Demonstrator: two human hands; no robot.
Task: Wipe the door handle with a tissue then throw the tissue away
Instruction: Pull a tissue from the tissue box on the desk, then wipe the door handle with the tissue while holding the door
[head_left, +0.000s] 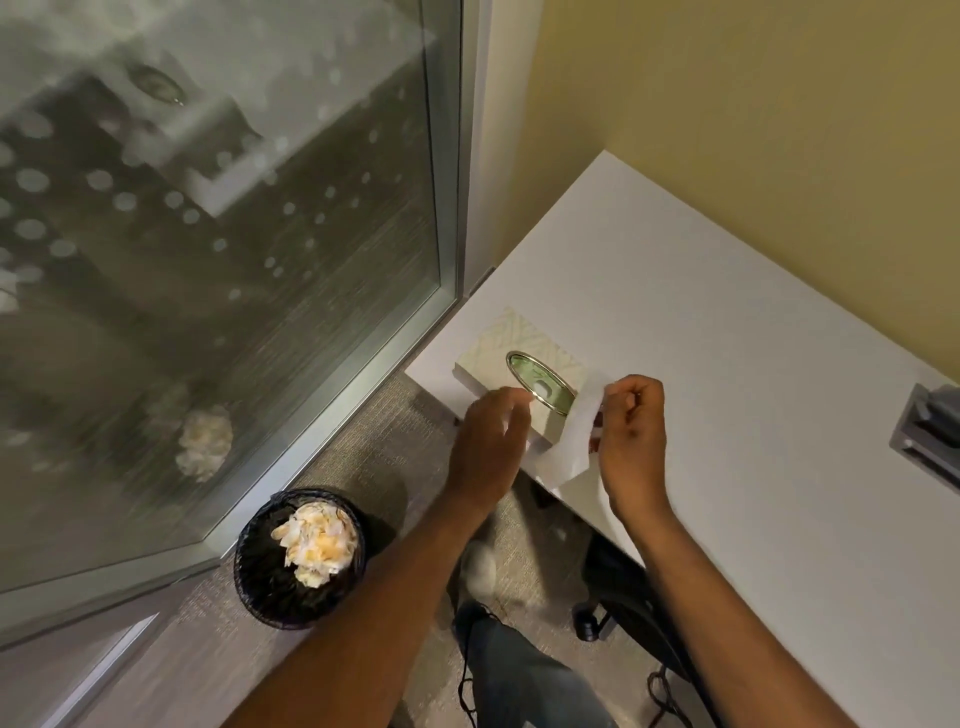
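Tissue (571, 441) in right hand (631, 431); bin (298, 558) beside desk (727, 322).

The left hand (493, 431) is motion-blurred and covers the tissue box's (498, 353) near corner. At the right edge, a grey fitting (930, 436) is cut off.

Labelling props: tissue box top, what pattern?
Pale cream-green with fine crisscross lines on the tissue box, seen in the head view.

You're in office: white desk (727, 312), frosted-dot glass wall (218, 234), grey carpet (363, 447), mesh wastebasket (260, 587), office chair casters (589, 623).
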